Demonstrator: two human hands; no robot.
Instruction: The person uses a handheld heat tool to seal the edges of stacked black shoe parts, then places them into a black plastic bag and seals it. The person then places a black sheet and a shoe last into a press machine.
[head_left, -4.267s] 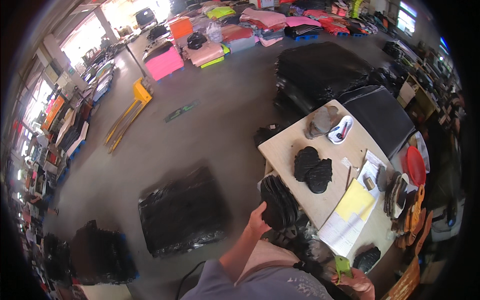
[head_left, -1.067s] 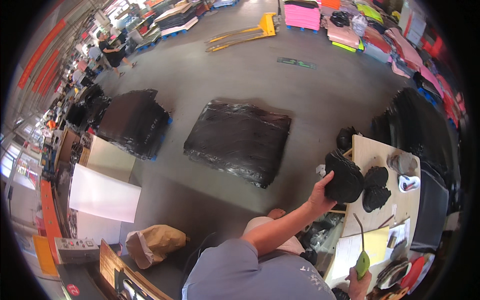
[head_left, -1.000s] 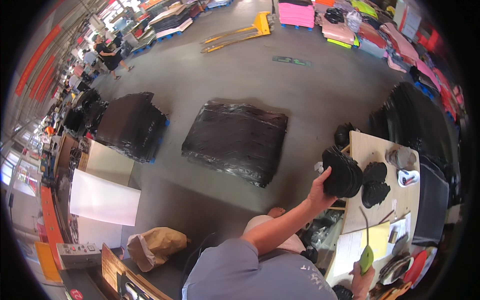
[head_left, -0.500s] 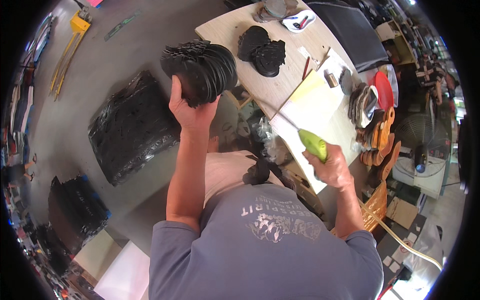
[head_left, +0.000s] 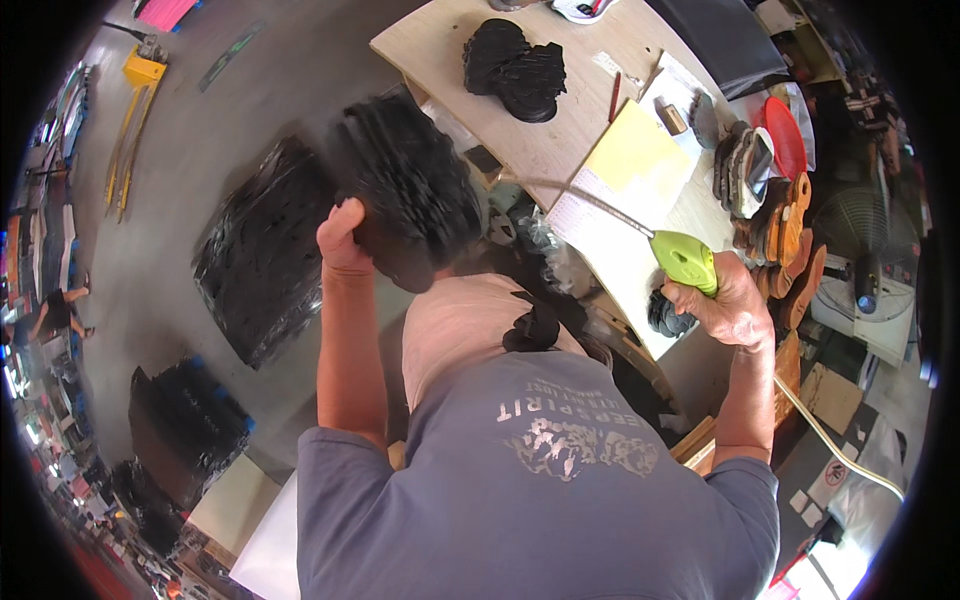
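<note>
One stack [head_left: 412, 175] at eleven o'clock is clasped by the left grip [head_left: 345, 240], one tool [head_left: 684, 260] near three by the right grip [head_left: 736, 304].

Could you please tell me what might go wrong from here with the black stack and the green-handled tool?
The stack of black pieces, in the left grip, is beside the table, not over it, so any piece slipping loose could fall. The green-handled tool in the right grip points its thin shaft toward that stack; a careless move might nick a piece or the left grip. In this view the shaft also crosses the white papers and might catch them.
</note>
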